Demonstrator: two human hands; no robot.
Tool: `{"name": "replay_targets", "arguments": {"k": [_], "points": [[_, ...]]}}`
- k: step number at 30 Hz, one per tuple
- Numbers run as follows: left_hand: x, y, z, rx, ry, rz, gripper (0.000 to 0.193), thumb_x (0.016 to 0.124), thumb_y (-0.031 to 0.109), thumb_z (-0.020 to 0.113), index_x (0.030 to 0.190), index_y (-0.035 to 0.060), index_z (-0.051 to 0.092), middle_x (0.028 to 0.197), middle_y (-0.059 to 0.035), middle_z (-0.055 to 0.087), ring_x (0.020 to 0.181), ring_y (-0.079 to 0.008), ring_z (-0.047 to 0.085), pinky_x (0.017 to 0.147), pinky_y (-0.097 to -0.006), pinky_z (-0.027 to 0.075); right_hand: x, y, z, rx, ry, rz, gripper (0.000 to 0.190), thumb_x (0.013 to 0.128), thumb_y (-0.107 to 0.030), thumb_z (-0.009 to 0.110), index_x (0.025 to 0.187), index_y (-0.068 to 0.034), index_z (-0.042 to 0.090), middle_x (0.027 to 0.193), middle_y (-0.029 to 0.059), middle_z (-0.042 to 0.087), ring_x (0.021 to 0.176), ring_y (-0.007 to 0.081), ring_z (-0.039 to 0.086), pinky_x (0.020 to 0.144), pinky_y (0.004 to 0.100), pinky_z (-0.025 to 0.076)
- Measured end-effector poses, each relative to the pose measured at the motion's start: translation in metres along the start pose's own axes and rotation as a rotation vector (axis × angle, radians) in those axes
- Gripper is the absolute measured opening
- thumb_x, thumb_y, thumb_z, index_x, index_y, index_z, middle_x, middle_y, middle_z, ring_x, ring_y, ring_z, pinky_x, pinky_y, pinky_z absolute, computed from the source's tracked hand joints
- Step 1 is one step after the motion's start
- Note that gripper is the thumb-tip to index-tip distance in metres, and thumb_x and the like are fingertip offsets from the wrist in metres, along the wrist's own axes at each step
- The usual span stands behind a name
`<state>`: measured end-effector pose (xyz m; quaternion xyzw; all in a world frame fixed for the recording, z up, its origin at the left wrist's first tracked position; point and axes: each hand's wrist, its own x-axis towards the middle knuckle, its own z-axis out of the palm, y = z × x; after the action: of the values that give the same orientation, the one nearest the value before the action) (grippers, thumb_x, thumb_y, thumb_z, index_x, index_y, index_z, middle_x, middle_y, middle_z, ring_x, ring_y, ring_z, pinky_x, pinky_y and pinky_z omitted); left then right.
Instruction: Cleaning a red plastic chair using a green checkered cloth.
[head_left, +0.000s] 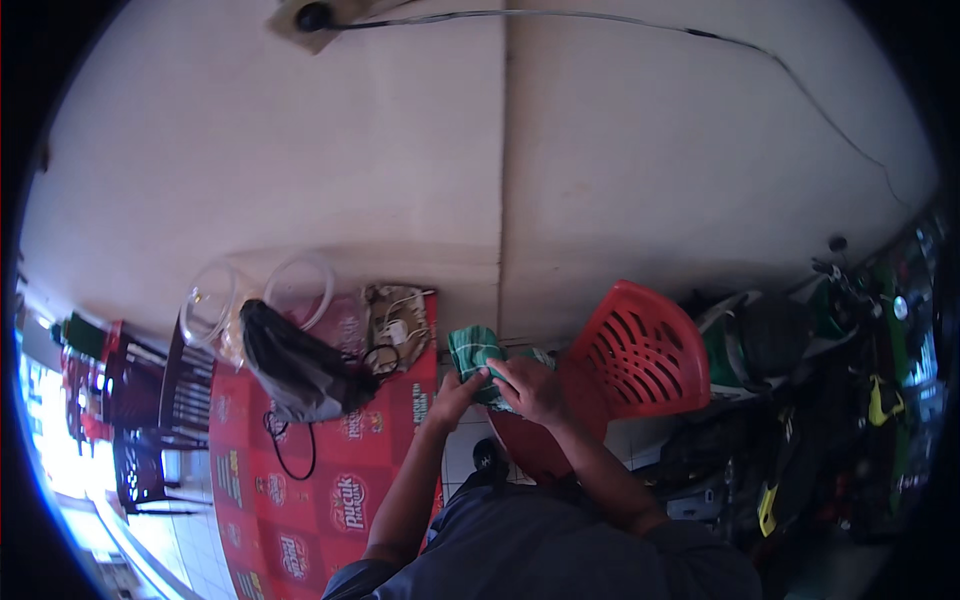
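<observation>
A green plaid cloth with white lines (474, 349) is held up in front of me, folded or bunched, between the table and a red plastic chair (637, 360). My left hand (454, 397) grips its lower left edge, the thumb lying on the fabric. From the right, my right hand (529, 388) holds the cloth with thumb and fingers, and more of the fabric shows behind that hand. The chair stands just to the right of the cloth, its slotted backrest turned to the right.
On the left, a table with a red printed cover (300, 510) bears a dark bag (300, 367), clear plastic containers (300, 289), a patterned pouch with a white cable (397, 330) and a black cord (294, 469). Dark chairs stand farther left; a motorcycle (847, 300) stands right.
</observation>
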<state>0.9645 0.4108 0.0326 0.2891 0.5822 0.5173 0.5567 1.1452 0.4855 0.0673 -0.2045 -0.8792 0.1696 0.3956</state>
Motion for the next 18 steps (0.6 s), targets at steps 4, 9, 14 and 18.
{"name": "replay_targets", "arguments": {"k": [4, 9, 14, 18], "points": [[0.017, -0.013, 0.034, 0.004, -0.173, 0.045, 0.026, 0.092, 0.010, 0.066, 0.115, -0.0021, 0.065, 0.098, -0.0053, 0.072, 0.089, -0.0127, 0.067, 0.080, -0.0297, 0.053, -0.038, 0.000, -0.047, 0.002, -0.073, 0.231, 0.056, 0.087, -0.018, 0.074, 0.139, -0.013, 0.055, 0.102, 0.0119, 0.067, 0.092, 0.0326, 0.066, 0.079, 0.0436, 0.055], [0.033, 0.026, 0.106, 0.312, -0.544, 0.196, 0.035, 0.085, 0.001, 0.057, 0.119, -0.0010, 0.065, 0.105, -0.0047, 0.071, 0.095, -0.0120, 0.065, 0.086, -0.0301, 0.053, -0.079, 0.022, -0.114, -0.128, 0.049, 0.400, 0.078, 0.084, -0.030, 0.079, 0.149, -0.007, 0.043, 0.142, 0.0244, 0.051, 0.130, 0.0421, 0.052, 0.105, 0.0486, 0.046], [0.041, 0.036, 0.181, 0.330, -0.938, 0.291, 0.033, 0.087, 0.002, 0.064, 0.120, 0.0006, 0.064, 0.105, -0.0097, 0.069, 0.101, -0.0187, 0.063, 0.093, -0.0352, 0.049, -0.114, 0.042, -0.162, 0.227, -0.055, 0.566, 0.097, 0.077, -0.039, 0.084, 0.152, -0.001, 0.036, 0.148, 0.0268, 0.046, 0.139, 0.0413, 0.046, 0.111, 0.0479, 0.041], [0.057, 0.018, 0.225, 0.558, -0.685, 0.397, 0.035, 0.085, 0.008, 0.071, 0.119, 0.0032, 0.064, 0.098, -0.0113, 0.071, 0.093, -0.0219, 0.068, 0.087, -0.0369, 0.052, -0.175, 0.073, -0.171, 0.249, -0.176, 0.821, 0.076, 0.080, -0.026, 0.081, 0.144, -0.001, 0.049, 0.134, 0.0225, 0.061, 0.128, 0.0357, 0.058, 0.107, 0.0423, 0.044]]}}
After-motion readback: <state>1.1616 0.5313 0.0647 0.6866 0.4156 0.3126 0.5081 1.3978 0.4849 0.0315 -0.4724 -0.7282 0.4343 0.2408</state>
